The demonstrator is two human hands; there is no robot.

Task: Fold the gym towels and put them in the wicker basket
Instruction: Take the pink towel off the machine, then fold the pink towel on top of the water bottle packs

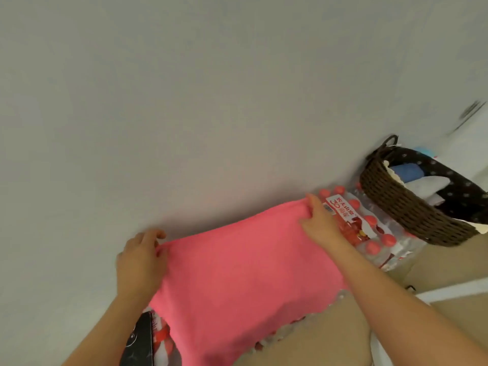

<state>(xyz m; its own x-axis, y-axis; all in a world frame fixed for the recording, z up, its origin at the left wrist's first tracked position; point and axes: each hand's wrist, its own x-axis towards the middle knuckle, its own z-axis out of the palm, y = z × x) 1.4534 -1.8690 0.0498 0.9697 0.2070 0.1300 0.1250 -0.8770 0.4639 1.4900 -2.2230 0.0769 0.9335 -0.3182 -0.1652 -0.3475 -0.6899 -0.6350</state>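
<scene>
A pink gym towel (237, 268) lies spread flat over shrink-wrapped packs of water bottles, close to a grey wall. My left hand (141, 262) pinches its far left corner. My right hand (320, 223) grips its far right corner, fingers curled over the edge. The dark brown wicker basket (396, 204) stands to the right on the bottle packs, with a dark dotted lining; a blue towel (406, 172) and a white towel (427, 184) lie folded inside it.
Water bottles with red caps (369, 231) in plastic wrap show between the towel and the basket. A black box (140, 339) sits at the lower left. Brown cardboard (449, 265) lies at the lower right. The wall (211, 101) runs right behind the towel.
</scene>
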